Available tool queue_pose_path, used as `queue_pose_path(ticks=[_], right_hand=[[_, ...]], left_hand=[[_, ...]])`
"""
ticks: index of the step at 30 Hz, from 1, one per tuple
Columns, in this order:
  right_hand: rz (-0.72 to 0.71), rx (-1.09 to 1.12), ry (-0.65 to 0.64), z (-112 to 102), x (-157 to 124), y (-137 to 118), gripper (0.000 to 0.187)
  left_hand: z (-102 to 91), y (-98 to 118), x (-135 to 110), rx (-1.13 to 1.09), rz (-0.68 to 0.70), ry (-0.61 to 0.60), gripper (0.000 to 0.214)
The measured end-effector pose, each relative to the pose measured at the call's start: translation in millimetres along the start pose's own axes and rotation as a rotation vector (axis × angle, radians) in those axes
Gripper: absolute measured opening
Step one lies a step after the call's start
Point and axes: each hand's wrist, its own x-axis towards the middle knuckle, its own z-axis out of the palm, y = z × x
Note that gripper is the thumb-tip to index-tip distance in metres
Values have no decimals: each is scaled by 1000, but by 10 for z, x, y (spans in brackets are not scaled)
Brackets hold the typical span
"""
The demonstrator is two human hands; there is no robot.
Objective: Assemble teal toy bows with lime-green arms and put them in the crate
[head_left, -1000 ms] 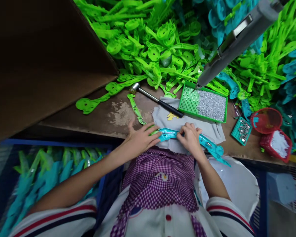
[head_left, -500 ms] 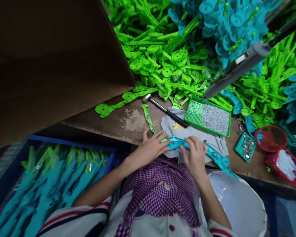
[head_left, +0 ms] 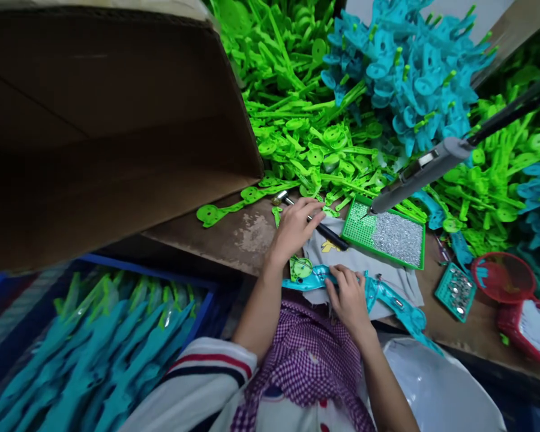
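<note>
My left hand (head_left: 297, 231) is over the hammer (head_left: 328, 233), its fingers stretched out across the handle near the metal head. Whether the fingertips touch the hammer cannot be made out. My right hand (head_left: 350, 297) grips the middle of a long turquoise plastic part (head_left: 398, 306), which lies along the table's front edge on a grey cloth (head_left: 387, 287). A rounded green plastic piece (head_left: 300, 268) sits on the left end of this part. Partly behind my left hand, another narrow green piece (head_left: 276, 215) lies on the table.
A green basket (head_left: 387, 261) of small metal pieces stands beyond the cloth, under a hanging grey power screwdriver (head_left: 418, 174). Green parts (head_left: 315, 156) and turquoise parts (head_left: 414, 84) are heaped behind. A large cardboard box (head_left: 162, 168) stands left; a blue crate (head_left: 207, 300) holds assembled parts.
My left hand has left the turquoise part's left end and moved up and away to the hammer, uncovering the rounded green piece. My right hand stays on the turquoise part. The view has shifted slightly.
</note>
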Motion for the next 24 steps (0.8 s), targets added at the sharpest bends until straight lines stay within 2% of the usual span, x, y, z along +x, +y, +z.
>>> queue_pose_path(ticks=[3,5,8,11,13,18,24], right_hand=[[0,-7,11,14,4,-4,33],[-6,-9,12,20,7,-6,32],[-8,-5,3,20,8,-6,32],[-6,20,9,-2,3,-1,31],[-12,36,31,-32,3,-3,30],[-44,70,104,-91,41,-42,23],[-66,104,139,-130,38,-96,21]], left_hand=[[-174,-168,-93,-6,4,-11,30],[-373,-425,-188,105,-61,49,32],[-622,-912,-275,423,-285,279,28],[-697,-1259,-327,539,-336,265,19],[-674,-1348,-381,565,-287,243,15],[-623,-1354,-534,613,-212,200,16],[-711,-1439,-550,599,-130,213,20]])
